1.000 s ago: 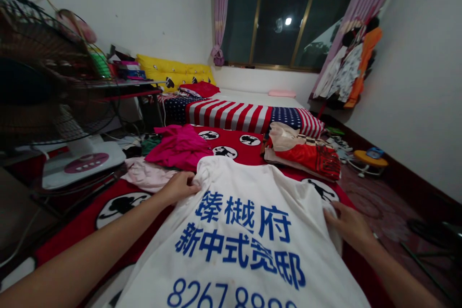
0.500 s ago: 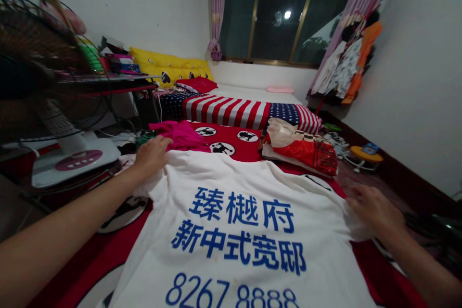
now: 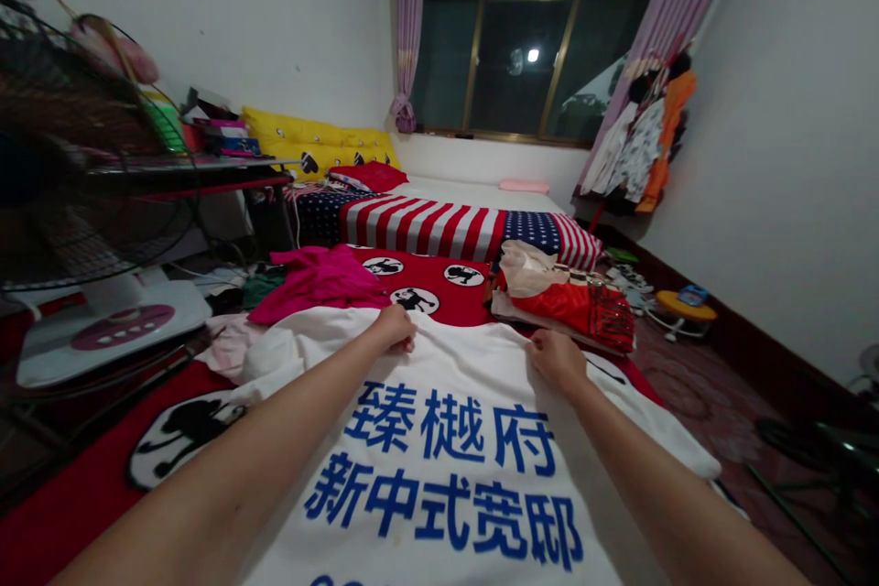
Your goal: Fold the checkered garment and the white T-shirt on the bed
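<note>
White cotton-looking fabric with bold blue characters is spread in front of me: my white shirt (image 3: 453, 435), lying on the red cover (image 3: 422, 267) with its collar end away from me and its lower part running out of view. My left hand (image 3: 396, 327) is nearly closed, fingers curled in a pinch on the shirt near its far edge. My right hand (image 3: 558, 359) is bunched the same way, gripping the cloth a little farther along, with creases running between the two. I can't see all my fingertips.

Just beyond my left arm lie a pale pink cloth (image 3: 230, 343) and a bright pink garment (image 3: 322, 284). Past my right hand sits a stack of folded clothes (image 3: 563, 293), cream and red. Farther off is the bed (image 3: 467, 193) with its striped cover (image 3: 426, 224), a red pillow (image 3: 374, 176) and a long yellow cushion (image 3: 275, 130). Over to my left stand a fan (image 3: 116, 325) and a cluttered desk (image 3: 271, 163); to my right, a small round stool (image 3: 679, 307) and hanging clothes (image 3: 638, 146) by the window (image 3: 518, 64).
</note>
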Motion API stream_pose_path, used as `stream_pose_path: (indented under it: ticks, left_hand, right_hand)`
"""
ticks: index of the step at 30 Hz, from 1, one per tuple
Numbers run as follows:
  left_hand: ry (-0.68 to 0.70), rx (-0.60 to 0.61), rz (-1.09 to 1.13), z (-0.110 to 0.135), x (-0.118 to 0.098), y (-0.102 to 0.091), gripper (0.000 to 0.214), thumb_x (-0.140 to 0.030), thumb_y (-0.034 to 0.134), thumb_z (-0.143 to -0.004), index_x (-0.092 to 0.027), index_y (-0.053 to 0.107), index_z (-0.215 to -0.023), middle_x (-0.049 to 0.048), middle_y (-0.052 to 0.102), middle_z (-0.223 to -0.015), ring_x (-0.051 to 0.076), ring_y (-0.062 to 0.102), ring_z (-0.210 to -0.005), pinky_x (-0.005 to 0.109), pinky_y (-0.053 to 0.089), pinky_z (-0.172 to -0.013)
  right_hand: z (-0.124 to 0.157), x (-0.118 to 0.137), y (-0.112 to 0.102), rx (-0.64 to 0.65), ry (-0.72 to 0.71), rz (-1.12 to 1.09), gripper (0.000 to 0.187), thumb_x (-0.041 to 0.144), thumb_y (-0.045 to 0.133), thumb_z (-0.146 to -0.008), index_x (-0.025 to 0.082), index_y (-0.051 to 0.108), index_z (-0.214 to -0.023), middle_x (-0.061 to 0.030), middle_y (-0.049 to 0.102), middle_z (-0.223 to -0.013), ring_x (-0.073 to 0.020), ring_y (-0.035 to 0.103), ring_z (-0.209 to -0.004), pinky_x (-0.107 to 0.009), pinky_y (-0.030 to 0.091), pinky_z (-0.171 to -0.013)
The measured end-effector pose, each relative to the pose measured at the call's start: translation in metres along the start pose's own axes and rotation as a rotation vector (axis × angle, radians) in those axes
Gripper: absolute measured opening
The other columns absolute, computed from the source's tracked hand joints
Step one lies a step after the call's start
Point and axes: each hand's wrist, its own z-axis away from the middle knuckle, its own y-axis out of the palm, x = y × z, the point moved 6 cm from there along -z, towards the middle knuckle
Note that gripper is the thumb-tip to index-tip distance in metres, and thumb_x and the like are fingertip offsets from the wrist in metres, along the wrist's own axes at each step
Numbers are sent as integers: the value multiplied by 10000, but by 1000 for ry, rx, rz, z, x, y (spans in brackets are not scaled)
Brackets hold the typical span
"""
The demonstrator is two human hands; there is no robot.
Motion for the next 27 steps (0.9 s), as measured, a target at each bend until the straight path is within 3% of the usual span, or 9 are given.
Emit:
stream_pose_path:
  ticks: [5, 8, 10, 13, 17, 23, 27]
  left_hand:
    - [95, -156, 80, -11, -4, -3, 195, -142, 414, -904, -133, 605, -946, 83, 721, -844, 126, 700, -675, 204, 528, -601]
    - [153, -250, 3, -12, -5, -5, 174, -207, 511, -873, -179, 618, -1007, 95, 690, -1049, 189, 675, -944, 277, 518, -787]
    - [162, -275, -76, -10, -1, -3, 222, -241, 635, -786, -188, 642, -1002, 118, 659, -1124, 263, 623, -1059, 347, 484, -867]
    - [162, -266, -167, -10, 5, 2, 237, -283, 732, -684, -166, 681, -883, 145, 672, -1050, 321, 624, -1006, 385, 474, -838]
    - [215, -288, -193, -16, -5, -6, 109, -269, 668, -740, -175, 689, -790, 86, 698, -853, 249, 637, -872, 315, 462, -769]
    - [326, -425, -173, -28, -46, -29, 174, -181, 517, -821, -161, 667, -907, 89, 644, -1000, 208, 596, -944, 302, 448, -847]
    - [347, -429, -193, -30, -37, -7, 252, -93, 455, -826, -154, 633, -993, 105, 578, -1089, 213, 592, -1000, 325, 454, -905]
  right_hand:
    - [-11, -26, -2, -69, 93, -210, 285, 313, 459, -805, 148, 684, -748, -71, 700, -633, -168, 635, -553, -226, 425, -518]
    - [-9, -34, 8, -78, 132, -290, 308, 330, 445, -802, 137, 685, -796, -71, 707, -645, -152, 609, -490, -224, 422, -482]
    - [-6, -37, 16, -55, 149, -313, 255, 320, 509, -760, 140, 690, -768, -50, 670, -542, -157, 591, -446, -236, 422, -483]
    - [-5, -40, 23, -22, 165, -339, 219, 322, 644, -668, 143, 699, -780, -5, 579, -399, -170, 556, -391, -256, 411, -474]
    - [-10, -36, 21, -14, 175, -439, 185, 304, 721, -593, 155, 669, -690, 2, 572, -401, -151, 533, -372, -240, 393, -425]
    - [-20, -32, 15, -141, 254, -617, 191, 329, 584, -742, 157, 572, -822, -49, 676, -591, -144, 595, -421, -233, 458, -402]
    - [-16, -37, 22, -210, 233, -575, 162, 287, 561, -741, 160, 570, -840, -50, 675, -590, -197, 668, -553, -299, 536, -551]
